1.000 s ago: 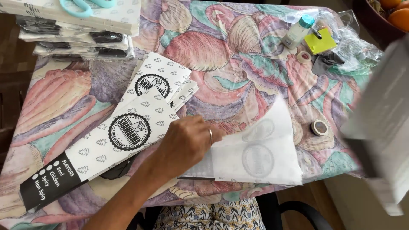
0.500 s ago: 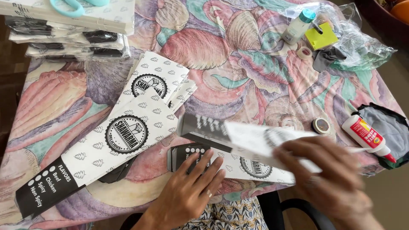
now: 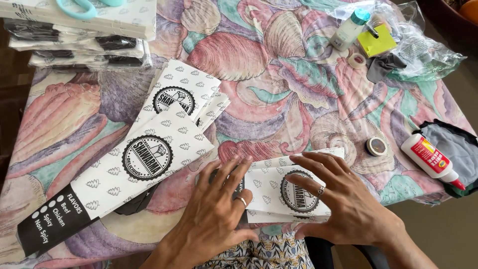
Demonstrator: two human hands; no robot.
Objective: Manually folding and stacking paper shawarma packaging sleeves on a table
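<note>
A flat printed paper sleeve (image 3: 279, 187), white with small leaf marks and a round black emblem, lies at the table's near edge. My left hand (image 3: 214, 211) presses flat on its left, black end, fingers spread. My right hand (image 3: 343, 201) lies flat over its right part, fingers apart, a ring on one finger. Neither hand grips it.
Several matching long sleeves (image 3: 149, 154) lie fanned at the left on the shell-patterned tablecloth (image 3: 279, 84). Stacks of packs (image 3: 84, 40) with teal scissors (image 3: 84, 6) sit far left. A tape roll (image 3: 376, 146), a glue bottle (image 3: 430, 160), dark cloth (image 3: 455, 144) and a plastic bag of supplies (image 3: 398, 40) are at the right.
The sheet was folded down and laid flat at the near edge. My right hand lowered onto it, and both hands now press it flat.
</note>
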